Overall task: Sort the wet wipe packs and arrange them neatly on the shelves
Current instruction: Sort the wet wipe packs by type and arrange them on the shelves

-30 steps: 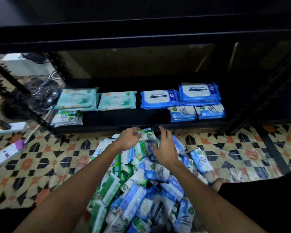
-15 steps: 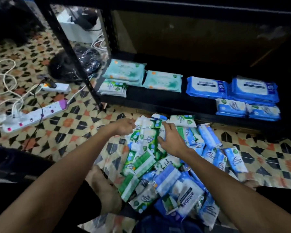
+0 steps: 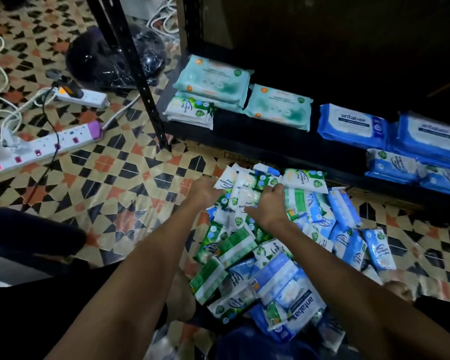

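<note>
Both hands in the pile of wet wipe packs [image 3: 257, 245] on the tiled floor [image 3: 109, 183].
Head view: left hand [image 3: 204, 190] and right hand [image 3: 266, 206] curl onto white-green packs [image 3: 244, 193] at the heap's far edge, right below the shelf [image 3: 270, 141]; sorted teal packs [image 3: 213, 81] and blue packs [image 3: 353, 126] are lined up there.

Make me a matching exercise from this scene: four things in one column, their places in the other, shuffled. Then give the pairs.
Things:
1. teal packs
2. blue antabax packs
3. power strip
4. left hand

Places:
A. on the tiled floor, left of the shelf post
B. on the shelf, right part
C. on the far left edge of the floor pile
D. on the shelf, left part, stacked

Pairs: 1-D, 2-B, 3-A, 4-C
</note>
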